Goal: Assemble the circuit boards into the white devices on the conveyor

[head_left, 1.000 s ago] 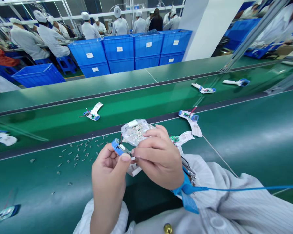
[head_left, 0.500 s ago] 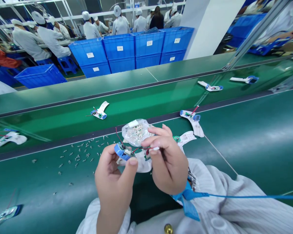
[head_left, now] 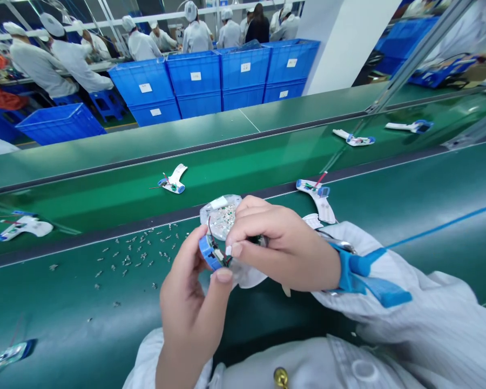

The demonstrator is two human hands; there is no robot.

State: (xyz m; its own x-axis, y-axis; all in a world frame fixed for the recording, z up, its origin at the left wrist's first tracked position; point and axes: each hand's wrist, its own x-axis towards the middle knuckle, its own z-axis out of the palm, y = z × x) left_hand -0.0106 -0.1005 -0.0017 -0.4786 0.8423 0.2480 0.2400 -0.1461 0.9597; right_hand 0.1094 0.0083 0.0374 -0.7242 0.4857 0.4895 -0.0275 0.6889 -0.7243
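My left hand (head_left: 190,308) holds a white plastic device shell (head_left: 247,277) by its blue end (head_left: 208,253), with thumb and fingers around it. Red and black wires (head_left: 218,254) run from that end. My right hand (head_left: 277,248) is shut close by, its fingertips pinching at the wires and the shell, and it hides most of the shell. Just beyond both hands lies a clear plastic bag (head_left: 221,216) of small metal parts. Loose metal parts (head_left: 129,254) are scattered on the green belt to the left.
Several similar shells lie on the belts, such as one (head_left: 318,200) right of the bag and one (head_left: 173,181) on the far belt. A blue wrist strap (head_left: 360,275) circles my right wrist. Beyond the belts stand stacked blue crates (head_left: 194,86) and co-workers (head_left: 196,32) in white.
My right hand has moved in over the shell, hiding more of it, and the blue end has turned upright. Shells on the far belt have shifted right.
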